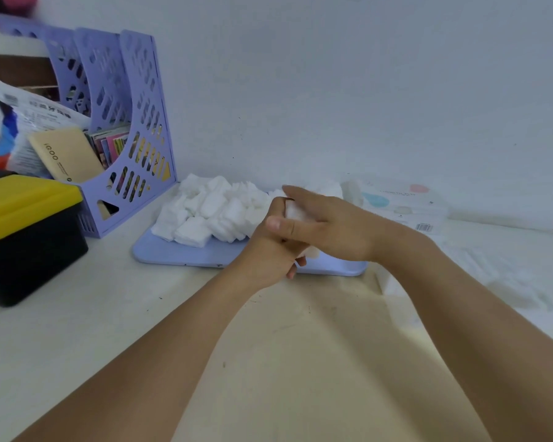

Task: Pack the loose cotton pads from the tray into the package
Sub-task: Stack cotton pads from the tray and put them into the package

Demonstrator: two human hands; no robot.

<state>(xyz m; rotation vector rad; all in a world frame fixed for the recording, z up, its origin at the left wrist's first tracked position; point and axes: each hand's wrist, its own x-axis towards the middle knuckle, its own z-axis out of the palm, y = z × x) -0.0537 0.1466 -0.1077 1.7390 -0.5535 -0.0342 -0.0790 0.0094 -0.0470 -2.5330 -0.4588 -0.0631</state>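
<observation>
Near right corner of tray (179,255) hidden behind right hand (329,226) and left hand (270,250). Held cotton pads (296,212) mostly covered by fingers; count indeterminable. Package (403,202) blurred, print illegible. Black-and-yellow box (26,231) cut off by left edge. File rack (131,129) contents partly hidden; rack cropped at upper left.

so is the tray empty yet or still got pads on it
Still loaded: a heap of loose cotton pads covers the left part of the blue tray. Both hands hold a small stack above it.
</observation>
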